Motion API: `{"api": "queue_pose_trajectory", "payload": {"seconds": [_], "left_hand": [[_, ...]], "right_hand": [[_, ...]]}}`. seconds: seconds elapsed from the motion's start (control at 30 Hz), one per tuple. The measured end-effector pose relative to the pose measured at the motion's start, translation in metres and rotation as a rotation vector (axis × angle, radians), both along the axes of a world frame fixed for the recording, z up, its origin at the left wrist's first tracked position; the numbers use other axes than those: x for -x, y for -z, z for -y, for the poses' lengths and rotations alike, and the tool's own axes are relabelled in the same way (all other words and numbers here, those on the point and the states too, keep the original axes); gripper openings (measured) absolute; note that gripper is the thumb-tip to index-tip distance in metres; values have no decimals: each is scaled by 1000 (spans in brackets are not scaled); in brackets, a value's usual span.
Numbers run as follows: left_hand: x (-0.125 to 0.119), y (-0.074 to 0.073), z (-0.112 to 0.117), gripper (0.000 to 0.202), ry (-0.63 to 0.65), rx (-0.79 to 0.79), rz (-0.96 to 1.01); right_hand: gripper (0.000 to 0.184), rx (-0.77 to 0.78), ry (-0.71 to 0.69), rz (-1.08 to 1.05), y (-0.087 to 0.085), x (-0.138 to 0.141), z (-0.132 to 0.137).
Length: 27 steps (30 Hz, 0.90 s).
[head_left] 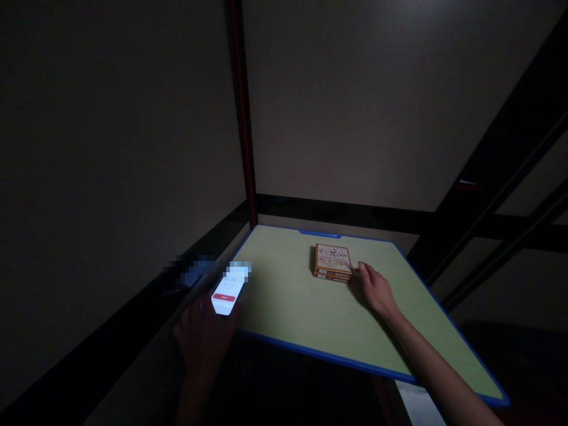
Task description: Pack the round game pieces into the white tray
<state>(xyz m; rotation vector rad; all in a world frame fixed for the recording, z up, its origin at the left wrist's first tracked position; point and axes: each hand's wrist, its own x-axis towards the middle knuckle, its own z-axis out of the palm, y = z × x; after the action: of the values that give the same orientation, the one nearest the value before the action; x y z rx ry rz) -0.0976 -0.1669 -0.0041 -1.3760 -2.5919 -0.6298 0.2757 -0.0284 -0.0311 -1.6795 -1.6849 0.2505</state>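
Note:
My left hand (206, 328), dim in shadow at the table's left edge, is wrapped round a lit smartphone (228, 290). The phone's white screen shows a red button and faces up. On the green tabletop lies a small stack of flat orange-brown boxes (332, 260) with a pale, printed top bearing dark lettering. Just off the stack's right side is my right hand (377, 289), its fingers curled and thumb pressed in. Whether its fingertips touch the boxes or pinch something small cannot be made out.
The green tabletop (288, 313) has a raised blue rim and a blue handle (319, 234) at the far edge. Dark-trimmed wall panels meet in a corner behind it. A pale object (417, 402) sits below the front right edge. Light is low.

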Motion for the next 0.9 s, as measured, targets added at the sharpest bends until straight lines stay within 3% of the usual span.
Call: {"api": "queue_pose_trajectory", "payload": {"seconds": [0.13,0.23,0.33,0.43,0.6,0.73,0.9], "left_hand": [[-19,-1,-14,57,281,-246,30],[-60,-4,-43,44,551,-356,114],[-110,-11,-84,45,843,-287,269],[-146,-14,-128,40,997,-142,462],[-164,-4,-174,47,958,-22,560],[-161,7,-180,51,984,-71,564],[-156,10,-182,49,958,-30,690]], "right_hand": [[69,183,32,-156,-19,5,-21],[65,333,20,-151,-34,13,-43],[50,375,36,-106,-41,22,-59],[34,418,51,-86,-44,26,-66],[34,434,77,-94,-46,26,-67],[34,404,101,-148,-45,27,-69],[29,348,100,-311,-43,32,-66]]}}
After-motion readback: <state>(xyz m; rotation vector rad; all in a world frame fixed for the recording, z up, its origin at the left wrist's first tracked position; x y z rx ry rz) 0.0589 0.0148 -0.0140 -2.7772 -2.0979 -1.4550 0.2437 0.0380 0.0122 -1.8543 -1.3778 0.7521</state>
